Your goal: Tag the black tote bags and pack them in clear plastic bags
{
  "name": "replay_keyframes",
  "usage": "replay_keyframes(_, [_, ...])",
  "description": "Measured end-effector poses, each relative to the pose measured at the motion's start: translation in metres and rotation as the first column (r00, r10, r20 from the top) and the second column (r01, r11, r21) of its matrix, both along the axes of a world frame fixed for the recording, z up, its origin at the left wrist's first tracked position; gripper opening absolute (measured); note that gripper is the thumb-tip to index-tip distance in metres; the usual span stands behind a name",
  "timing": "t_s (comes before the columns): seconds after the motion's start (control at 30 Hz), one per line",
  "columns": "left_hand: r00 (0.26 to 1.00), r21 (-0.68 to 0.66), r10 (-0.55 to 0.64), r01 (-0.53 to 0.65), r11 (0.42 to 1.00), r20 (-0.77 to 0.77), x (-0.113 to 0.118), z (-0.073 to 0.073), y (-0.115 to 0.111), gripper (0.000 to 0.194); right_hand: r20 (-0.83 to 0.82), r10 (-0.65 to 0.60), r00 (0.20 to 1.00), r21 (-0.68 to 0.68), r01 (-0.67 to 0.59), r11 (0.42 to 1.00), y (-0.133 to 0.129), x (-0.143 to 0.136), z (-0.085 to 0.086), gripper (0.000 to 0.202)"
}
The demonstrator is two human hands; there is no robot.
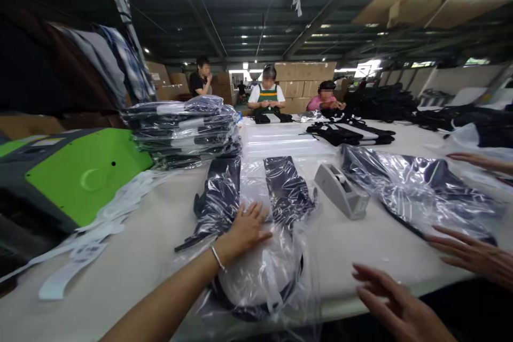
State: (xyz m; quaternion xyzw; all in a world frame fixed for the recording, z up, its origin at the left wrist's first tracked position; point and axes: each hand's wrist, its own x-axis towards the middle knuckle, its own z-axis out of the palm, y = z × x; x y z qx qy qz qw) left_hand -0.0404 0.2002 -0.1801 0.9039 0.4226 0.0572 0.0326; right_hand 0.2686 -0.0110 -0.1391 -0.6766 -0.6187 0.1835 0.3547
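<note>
In front of me on the table lies a dark padded item with two broad straps, like a backpack, in a clear plastic bag (286,187). My left hand (249,231), with a bracelet at the wrist, rests flat on the plastic between the straps, fingers spread. Over the table's front edge to the right, my right hand (395,302) is open, its fingers apart and holding nothing. A grey tape dispenser (340,192) stands just right of the bagged item. Farther right lies another dark item in clear plastic (417,187).
A co-worker's hands (475,254) reach in from the right around that second bag. Bagged items (184,131) are stacked at back left beside a green and grey machine (92,173) with white label strips (100,235). Black items (352,132) lie farther back. Several people (266,95) are beyond.
</note>
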Motion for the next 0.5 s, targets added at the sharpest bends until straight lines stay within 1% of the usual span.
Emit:
replay_keyframes(0.07, [0.998,0.048,-0.056,0.057,0.997,-0.015,0.008,-0.012,-0.018,0.075,0.038,0.043,0.998,0.111,-0.047,0.993,0.01,-0.019,0.009,0.066])
replay_keyframes(0.13, [0.998,0.079,-0.053,0.054,0.995,-0.016,0.011,-0.021,-0.026,0.074,0.141,0.111,0.984,0.241,-0.143,0.96,0.023,-0.051,0.017,0.084])
replay_keyframes(0.17, [0.999,0.085,-0.049,0.051,0.995,-0.017,0.011,-0.023,-0.027,0.073,0.199,0.133,0.971,0.287,-0.188,0.939,0.03,-0.066,0.02,0.088])
replay_keyframes(0.2, [0.998,0.086,-0.052,0.053,0.995,-0.02,0.011,-0.024,-0.026,0.073,0.246,0.137,0.959,0.322,-0.215,0.922,0.037,-0.077,0.022,0.087])
replay_keyframes(0.23, [0.998,0.083,-0.057,0.058,0.995,-0.022,0.009,-0.024,-0.024,0.073,0.278,0.129,0.952,0.346,-0.224,0.911,0.044,-0.084,0.023,0.082])
replay_keyframes(0.27, [0.998,0.076,-0.062,0.064,0.995,-0.025,0.008,-0.023,-0.02,0.073,0.291,0.113,0.95,0.357,-0.217,0.909,0.05,-0.084,0.022,0.074])
replay_keyframes(0.3, [0.997,0.065,-0.066,0.068,0.996,-0.027,0.006,-0.022,-0.017,0.072,0.291,0.1,0.952,0.35,-0.203,0.914,0.054,-0.079,0.02,0.065])
replay_keyframes(0.37, [0.997,0.045,-0.07,0.071,0.996,-0.026,0.004,-0.02,-0.008,0.071,0.266,0.074,0.961,0.29,-0.153,0.945,0.056,-0.056,0.016,0.05])
replay_keyframes(0.43, [0.997,0.032,-0.071,0.072,0.997,-0.016,0.003,-0.019,0.002,0.07,0.208,0.022,0.978,0.196,-0.063,0.979,0.048,-0.026,0.01,0.038])
replay_keyframes(0.5, [0.998,0.021,-0.069,0.069,0.997,-0.003,0.005,-0.017,0.011,0.069,0.136,-0.058,0.989,0.095,0.045,0.994,0.032,0.001,0.003,0.038])
